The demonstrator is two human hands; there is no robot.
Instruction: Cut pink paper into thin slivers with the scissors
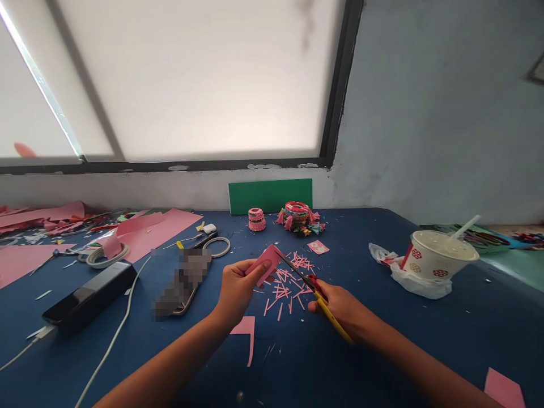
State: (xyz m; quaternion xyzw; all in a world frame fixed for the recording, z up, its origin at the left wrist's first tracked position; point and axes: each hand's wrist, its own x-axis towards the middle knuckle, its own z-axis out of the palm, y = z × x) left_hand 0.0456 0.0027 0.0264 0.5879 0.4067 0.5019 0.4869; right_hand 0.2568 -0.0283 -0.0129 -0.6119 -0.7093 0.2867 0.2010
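Note:
My left hand [240, 286] grips a small piece of pink paper [264, 264] between thumb and fingers, above the blue tabletop. My right hand [340, 306] is closed round the yellow and red handles of a pair of scissors [325, 311]. The scissors' blades point up and left, their tips at the right edge of the pink paper. Below them, thin pink paper strips [281, 292] lie in a loose heap. Nearer to me, under my left wrist, rests an L-shaped pink paper offcut [250, 340], partly hidden by the arm.
Behind stand a pink paper ring stack [256, 220], a colourful paper craft [297, 217] and a green board [272, 195]. At left lie a phone [187, 277], black power bank [96, 294], cable, tape rolls and pink sheets [170, 226]. A lidded cup [437, 258] with straw stands right.

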